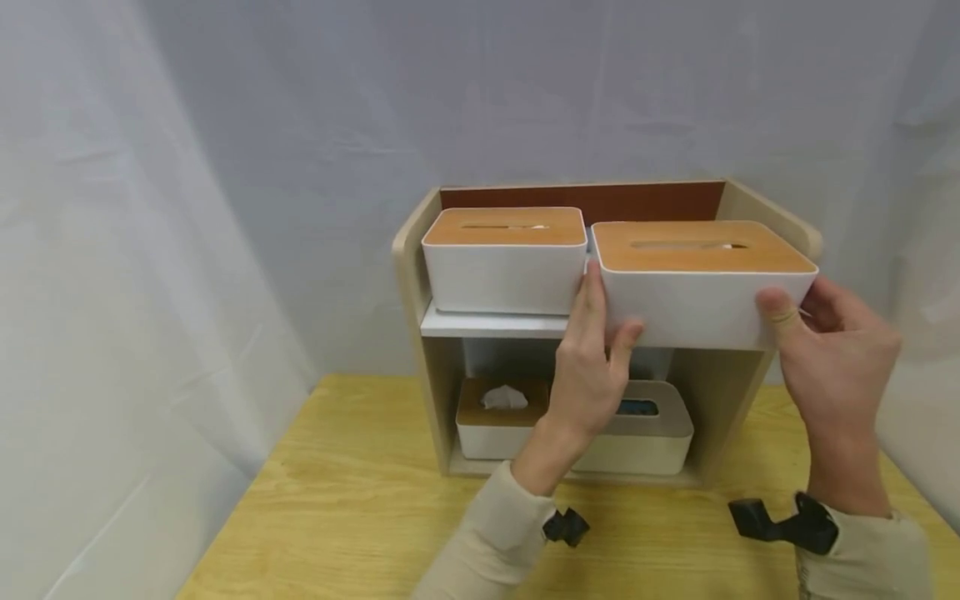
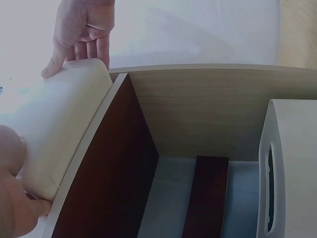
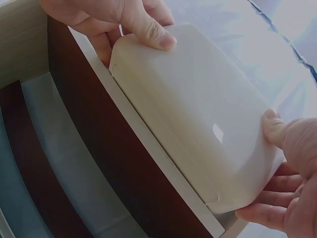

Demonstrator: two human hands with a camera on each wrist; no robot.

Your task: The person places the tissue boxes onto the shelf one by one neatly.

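Observation:
Both hands hold a white tissue box with a wood-coloured lid at the right of the upper shelf. At its left end is my left hand, thumb on the front face and fingers along the side. My right hand grips the right end, thumb in front and fingers round the corner. The box's front sticks out past the shelf edge; in the right wrist view the white box lies along that edge. A similar tissue box stands beside it on the upper shelf.
The wooden two-tier rack stands on a yellow wood-grain table. Its lower level bears a tissue box with a brown lid and a tissue box with a grey lid, partly hidden by the left arm. White sheeting hangs behind and beside.

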